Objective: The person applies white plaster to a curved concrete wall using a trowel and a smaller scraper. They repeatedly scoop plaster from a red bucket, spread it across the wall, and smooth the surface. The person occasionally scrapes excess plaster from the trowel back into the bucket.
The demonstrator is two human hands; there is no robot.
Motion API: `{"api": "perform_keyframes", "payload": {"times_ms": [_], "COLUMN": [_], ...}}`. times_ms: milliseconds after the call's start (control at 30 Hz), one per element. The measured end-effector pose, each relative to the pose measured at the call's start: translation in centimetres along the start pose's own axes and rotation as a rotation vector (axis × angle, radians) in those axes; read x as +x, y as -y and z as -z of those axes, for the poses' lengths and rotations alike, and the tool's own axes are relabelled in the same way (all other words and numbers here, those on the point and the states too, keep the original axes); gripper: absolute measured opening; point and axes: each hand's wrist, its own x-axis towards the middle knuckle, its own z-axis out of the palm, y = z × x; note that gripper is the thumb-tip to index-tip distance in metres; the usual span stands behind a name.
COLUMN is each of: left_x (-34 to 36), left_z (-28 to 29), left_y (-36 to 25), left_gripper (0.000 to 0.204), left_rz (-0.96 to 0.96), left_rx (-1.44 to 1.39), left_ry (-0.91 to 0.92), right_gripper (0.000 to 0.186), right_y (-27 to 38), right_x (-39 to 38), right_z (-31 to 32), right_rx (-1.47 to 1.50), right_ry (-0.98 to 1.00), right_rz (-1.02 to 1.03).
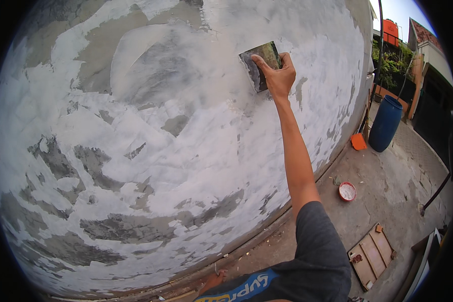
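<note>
High on a wall (pixel 201 166) with patchy white and grey filler, my right hand (pixel 281 75) grips a flat rectangular putty spreader (pixel 260 63). The thumb lies on its near face and the fingers wrap its right edge. The plate is dark and mottled, with pale grey filler smeared along its left side. It is tilted against or just off the wall; I cannot tell if it touches. At the lower edge, partly behind my dark shirt, a small patch of bare skin (pixel 214 282) shows by the wall's foot. It may be my left hand; its fingers are not clear.
A red bowl of white filler (pixel 347 192) stands on the concrete ground to the right. Beyond are an orange dustpan-like scoop (pixel 358 142) and a tall blue barrel (pixel 385 124) near the wall's end. A wooden panel (pixel 371 256) lies at the lower right.
</note>
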Motion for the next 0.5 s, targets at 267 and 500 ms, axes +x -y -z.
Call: {"api": "perform_keyframes", "payload": {"times_ms": [267, 500], "left_x": [-2.1, -3.9], "left_z": [-0.6, -1.3], "left_y": [-1.7, -6.4], "left_gripper": [0.046, 0.049], "left_rz": [-0.017, 0.065], "left_rx": [0.053, 0.131], "left_ry": [-0.099, -0.095], "right_gripper": [0.067, 0.064], "right_y": [-10.6, -9.2], "right_x": [4.7, 2.0], "right_z": [3.4, 5.1], "right_rx": [-0.289, -0.016], "right_ry": [-0.297, -0.347], "right_rz": [-0.197, -0.323]}}
